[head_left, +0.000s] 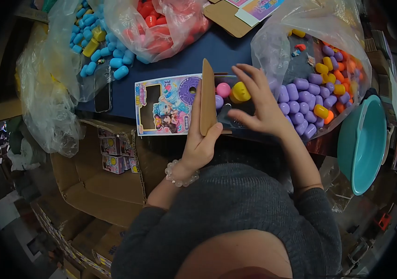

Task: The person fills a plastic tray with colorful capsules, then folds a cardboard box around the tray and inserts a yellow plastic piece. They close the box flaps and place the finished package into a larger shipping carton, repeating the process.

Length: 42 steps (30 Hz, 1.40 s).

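Observation:
My left hand (199,148) grips the upright brown cardboard flap (208,102) of a printed toy box (165,109), thumb on one side and fingers on the other. The box shows cartoon figures, a dark window and a purple wheel design. My right hand (262,104) is spread, thumb and fingers apart, just right of the flap. Close to its fingers sits a yellow capsule (241,92). A pink ball (223,89) and a purple ball (219,101) lie between that capsule and the flap.
Purple capsules (301,100) spill from a clear bag at right, among orange and yellow ones. Blue capsules (120,72) and a bag of red ones (154,28) lie behind. A phone (103,96), teal basin (361,144) and large carton (100,186) surround the work area.

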Each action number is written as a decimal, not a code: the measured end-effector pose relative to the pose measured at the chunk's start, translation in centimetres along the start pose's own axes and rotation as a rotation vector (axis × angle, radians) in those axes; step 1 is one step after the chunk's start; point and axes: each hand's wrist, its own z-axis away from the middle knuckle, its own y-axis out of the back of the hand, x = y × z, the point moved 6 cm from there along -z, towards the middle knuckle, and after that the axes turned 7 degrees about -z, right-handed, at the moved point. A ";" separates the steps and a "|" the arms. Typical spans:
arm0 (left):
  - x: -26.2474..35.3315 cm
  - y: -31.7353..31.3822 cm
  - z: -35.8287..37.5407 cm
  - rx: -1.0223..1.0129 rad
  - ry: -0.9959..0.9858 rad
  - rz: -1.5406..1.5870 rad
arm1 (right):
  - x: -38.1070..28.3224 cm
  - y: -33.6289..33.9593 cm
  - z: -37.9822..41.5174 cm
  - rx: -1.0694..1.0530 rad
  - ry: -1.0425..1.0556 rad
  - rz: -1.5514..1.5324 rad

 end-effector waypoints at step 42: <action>5.7 1.7 -4.1 -0.320 -0.416 -1.602 | 10.1 35.2 27.7 0.409 -1.188 0.490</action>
